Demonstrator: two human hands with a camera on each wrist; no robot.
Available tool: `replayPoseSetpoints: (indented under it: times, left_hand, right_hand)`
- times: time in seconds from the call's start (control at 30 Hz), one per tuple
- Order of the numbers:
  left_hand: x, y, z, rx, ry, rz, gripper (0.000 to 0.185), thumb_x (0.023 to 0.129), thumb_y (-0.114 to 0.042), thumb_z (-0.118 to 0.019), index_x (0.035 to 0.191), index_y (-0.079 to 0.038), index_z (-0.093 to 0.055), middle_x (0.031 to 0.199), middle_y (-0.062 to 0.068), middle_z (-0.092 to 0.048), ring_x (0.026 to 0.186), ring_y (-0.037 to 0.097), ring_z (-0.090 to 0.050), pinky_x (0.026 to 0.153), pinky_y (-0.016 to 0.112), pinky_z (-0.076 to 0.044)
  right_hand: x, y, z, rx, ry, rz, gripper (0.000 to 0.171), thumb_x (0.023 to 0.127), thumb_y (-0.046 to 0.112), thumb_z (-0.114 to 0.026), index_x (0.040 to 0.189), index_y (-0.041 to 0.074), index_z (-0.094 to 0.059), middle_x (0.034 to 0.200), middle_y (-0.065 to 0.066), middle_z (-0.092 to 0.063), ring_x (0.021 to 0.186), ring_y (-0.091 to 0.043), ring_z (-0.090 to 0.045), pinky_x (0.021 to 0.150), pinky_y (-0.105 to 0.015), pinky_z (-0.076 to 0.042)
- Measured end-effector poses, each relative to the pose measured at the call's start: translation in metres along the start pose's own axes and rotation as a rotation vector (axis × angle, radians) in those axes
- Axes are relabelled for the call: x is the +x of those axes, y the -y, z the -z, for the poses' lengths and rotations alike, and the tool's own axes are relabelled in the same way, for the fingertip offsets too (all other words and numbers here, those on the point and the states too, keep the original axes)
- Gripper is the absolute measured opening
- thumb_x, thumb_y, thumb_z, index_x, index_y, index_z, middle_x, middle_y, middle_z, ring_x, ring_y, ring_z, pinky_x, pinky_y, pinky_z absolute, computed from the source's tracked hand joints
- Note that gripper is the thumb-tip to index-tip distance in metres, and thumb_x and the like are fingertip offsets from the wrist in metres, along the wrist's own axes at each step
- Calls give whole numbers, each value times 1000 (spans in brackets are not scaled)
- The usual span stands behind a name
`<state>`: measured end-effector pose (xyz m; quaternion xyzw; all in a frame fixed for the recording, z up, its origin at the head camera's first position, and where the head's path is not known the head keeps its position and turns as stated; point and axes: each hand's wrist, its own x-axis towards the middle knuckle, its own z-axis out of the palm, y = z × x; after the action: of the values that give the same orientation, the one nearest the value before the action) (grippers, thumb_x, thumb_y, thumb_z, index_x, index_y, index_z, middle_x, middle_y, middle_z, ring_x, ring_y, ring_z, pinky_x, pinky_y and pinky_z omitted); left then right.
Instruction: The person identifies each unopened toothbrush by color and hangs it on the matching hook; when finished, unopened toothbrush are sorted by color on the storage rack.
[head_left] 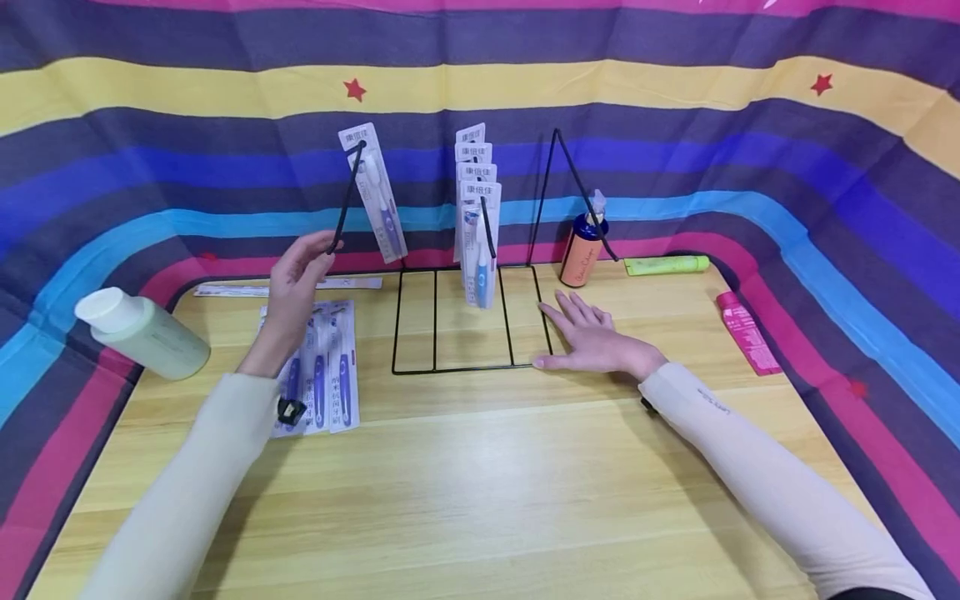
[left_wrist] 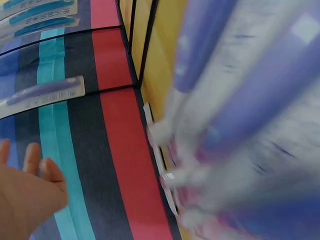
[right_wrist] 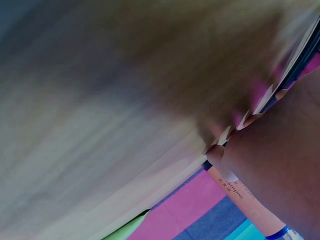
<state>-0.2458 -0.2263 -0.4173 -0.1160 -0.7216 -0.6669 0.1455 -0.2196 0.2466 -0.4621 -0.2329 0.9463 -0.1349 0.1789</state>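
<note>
Left hand (head_left: 296,279) is raised above the surface (head_left: 480,467), to the left of the black wire rack (head_left: 468,321), with its fingertips pinching the lower end of a black hook rod (head_left: 347,200). That rod slants up and away from the hand, and a carded toothbrush pack (head_left: 378,200) hangs from its top end, tilted, above and to the right of the fingers, left of the rack. Below the same hand, several more toothbrush packs (head_left: 330,367) lie flat on the surface, left of the rack's base.

Right hand (head_left: 596,337) lies flat, palm down, fingers straight and slightly spread, resting on the surface at the rack's right front corner and touching its base wire. A row of toothbrush packs (head_left: 477,208) hangs on the rack's middle hook. An orange spray bottle (head_left: 582,248) stands just right of the rack's upright frame, a green tube (head_left: 666,265) lies further right of it, and a pink tube (head_left: 746,332) lies well right of the rack. A pale green bottle (head_left: 142,333) lies far left of the rack.

Both wrist views are heavily blurred.
</note>
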Motion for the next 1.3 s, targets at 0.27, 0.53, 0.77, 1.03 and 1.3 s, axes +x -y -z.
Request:
replayPoseSetpoints:
  times: [0.27,0.53,0.77,1.03,1.3]
  left_hand:
    - [-50,-3,44,165,-96,205,37,112,-16,-63,148,-11,-66,127,-11,-72,115,9,-59,93,17,-46]
    - [-89,5,81,240,-95,553,49,110,-24,-66,158,-17,-57,130,-1,-57,101,10,-58,77,20,-56]
    - [-103,8,91,442,65,660,79,109,-13,-63,174,-4,-18,147,31,-42,111,29,-53,74,24,-54]
    - [-103,8,98,534,153,676,75,109,-9,-61,172,0,-20,133,32,-51,93,29,-65,66,32,-56]
    - [-106,11,115,528,116,628,58,112,-12,-59,164,4,-39,120,19,-47,95,24,-50,67,27,-48]
  right_hand:
    - [-2,0,1,4,11,-13,112,98,81,-58,178,21,-7,182,-13,13,165,-36,16,125,-70,-1]
    - [-3,0,1,22,7,-6,112,98,79,-59,178,20,-7,181,-14,13,165,-37,16,125,-71,0]
    - [-3,1,0,14,4,-7,112,98,80,-59,178,21,-6,181,-13,13,165,-36,16,125,-70,-1]
    - [-4,1,2,16,12,-8,112,98,81,-58,178,22,-5,181,-13,14,165,-36,17,125,-70,-1]
    - [-2,0,1,14,11,-9,113,97,81,-58,178,22,-6,181,-13,13,165,-36,17,125,-70,0]
